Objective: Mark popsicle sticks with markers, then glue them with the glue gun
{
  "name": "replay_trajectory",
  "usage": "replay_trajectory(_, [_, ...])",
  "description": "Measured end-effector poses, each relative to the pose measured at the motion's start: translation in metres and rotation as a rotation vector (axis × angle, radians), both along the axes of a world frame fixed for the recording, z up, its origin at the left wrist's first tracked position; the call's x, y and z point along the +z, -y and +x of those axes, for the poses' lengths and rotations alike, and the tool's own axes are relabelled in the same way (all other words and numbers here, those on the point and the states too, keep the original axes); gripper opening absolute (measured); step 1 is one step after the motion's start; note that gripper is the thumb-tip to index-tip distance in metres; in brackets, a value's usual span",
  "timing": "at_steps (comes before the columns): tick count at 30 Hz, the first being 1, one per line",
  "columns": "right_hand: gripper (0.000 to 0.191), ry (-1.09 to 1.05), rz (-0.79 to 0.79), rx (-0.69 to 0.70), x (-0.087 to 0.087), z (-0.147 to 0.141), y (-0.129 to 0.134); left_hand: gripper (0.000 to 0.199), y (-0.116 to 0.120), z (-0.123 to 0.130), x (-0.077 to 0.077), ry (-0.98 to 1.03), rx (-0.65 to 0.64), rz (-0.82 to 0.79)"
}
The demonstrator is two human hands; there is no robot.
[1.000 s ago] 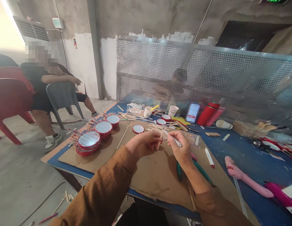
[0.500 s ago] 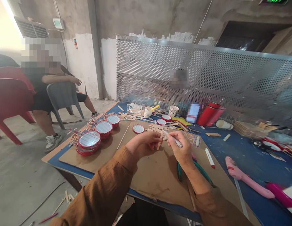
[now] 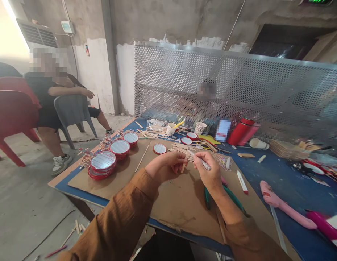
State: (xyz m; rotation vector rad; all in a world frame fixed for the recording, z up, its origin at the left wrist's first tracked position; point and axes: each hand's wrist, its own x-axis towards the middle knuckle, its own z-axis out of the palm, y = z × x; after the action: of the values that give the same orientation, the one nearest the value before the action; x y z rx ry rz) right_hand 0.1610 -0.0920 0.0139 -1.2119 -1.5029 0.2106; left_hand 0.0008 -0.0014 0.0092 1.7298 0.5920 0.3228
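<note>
My left hand pinches a small wooden stick upright above the cardboard sheet. In my right hand is a white marker pen, its tip turned toward the stick. Whether the tip touches the wood I cannot tell. Beyond the hands lie loose wooden sticks and a small red-rimmed disc. Green-handled pliers rest partly under my right forearm. Another white marker with a red end lies to the right.
Stacked red round pieces with stick necks stand at the left. A pink glue gun lies at the right. Paper cups, a red bottle and a perforated metal screen line the back. A person sits on a grey chair.
Both hands hold nearly the same pose, with the stick and marker pen in place. The seated person's head has shifted slightly.
</note>
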Motion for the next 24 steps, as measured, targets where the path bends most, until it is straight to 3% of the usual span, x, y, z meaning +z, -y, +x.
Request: replay_trajectory(24, [0.02, -0.006, -0.02, -0.005, -0.0007, -0.0002, -0.0002, 0.024, 0.0008, 0.003, -0.0034, 0.014, 0.034, -0.046])
